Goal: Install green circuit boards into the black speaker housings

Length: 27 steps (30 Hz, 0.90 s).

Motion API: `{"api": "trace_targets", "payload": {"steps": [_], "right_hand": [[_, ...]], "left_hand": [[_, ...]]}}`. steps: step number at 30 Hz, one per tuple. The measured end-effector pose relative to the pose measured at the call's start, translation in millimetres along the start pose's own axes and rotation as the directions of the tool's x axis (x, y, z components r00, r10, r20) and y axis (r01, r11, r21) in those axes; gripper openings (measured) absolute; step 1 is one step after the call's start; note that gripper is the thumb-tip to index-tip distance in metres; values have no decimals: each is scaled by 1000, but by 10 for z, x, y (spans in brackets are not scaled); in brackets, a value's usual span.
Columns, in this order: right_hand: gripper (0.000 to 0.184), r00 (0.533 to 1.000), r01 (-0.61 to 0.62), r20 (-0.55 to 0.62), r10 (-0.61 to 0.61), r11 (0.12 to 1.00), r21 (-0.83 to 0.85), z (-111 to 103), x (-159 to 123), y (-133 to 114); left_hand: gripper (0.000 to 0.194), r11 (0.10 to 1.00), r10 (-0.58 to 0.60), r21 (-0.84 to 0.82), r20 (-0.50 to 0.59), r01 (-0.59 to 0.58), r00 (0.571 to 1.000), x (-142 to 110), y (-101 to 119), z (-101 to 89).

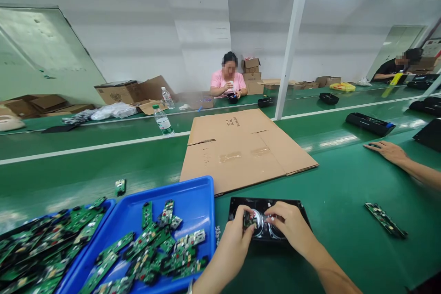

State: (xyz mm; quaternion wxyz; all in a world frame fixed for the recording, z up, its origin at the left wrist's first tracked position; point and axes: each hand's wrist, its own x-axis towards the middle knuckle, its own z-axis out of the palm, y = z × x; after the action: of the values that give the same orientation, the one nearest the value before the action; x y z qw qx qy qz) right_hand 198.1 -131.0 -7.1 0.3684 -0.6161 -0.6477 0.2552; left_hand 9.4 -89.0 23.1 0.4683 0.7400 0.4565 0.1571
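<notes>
left hand (234,238): closed on circuit board (247,221) above black case (260,204), likely steadying it | right hand (290,223): fingertips nearly together, hold unclear | case: near on worktop (344,229), right of blue tray (210,204), presumably for reach

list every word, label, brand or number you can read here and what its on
"正", as it appears: flat cardboard sheet; the character beside it and smaller print are too blurred.
Green-capped bottle: label too small to read.
Cardboard box at left: printed mark too blurred.
Circuit boards and black casing: nothing legible.
</notes>
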Motion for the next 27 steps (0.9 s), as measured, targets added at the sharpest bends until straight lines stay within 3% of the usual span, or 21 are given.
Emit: {"api": "trace_targets", "payload": {"steps": [5,15,21,27], "right_hand": [[24,997,17,77,-31,985,171,-4,-23,-75],[16,971,-130,227,75,962,239,-7,-21,-61],[18,992,-101,86,90,987,127,60,-28,-84],[20,999,41,-6,-41,999,-21,168,-46,-85]], "left_hand": [[23,1000,18,-22,18,-18,1000,0,32,-14],[40,990,32,-138,21,-29,999,-11,103,-83],[43,988,49,-142,-34,-53,998,8,-10,-40],[42,937,56,-345,-21,-60,998,71,-116,24]]}}
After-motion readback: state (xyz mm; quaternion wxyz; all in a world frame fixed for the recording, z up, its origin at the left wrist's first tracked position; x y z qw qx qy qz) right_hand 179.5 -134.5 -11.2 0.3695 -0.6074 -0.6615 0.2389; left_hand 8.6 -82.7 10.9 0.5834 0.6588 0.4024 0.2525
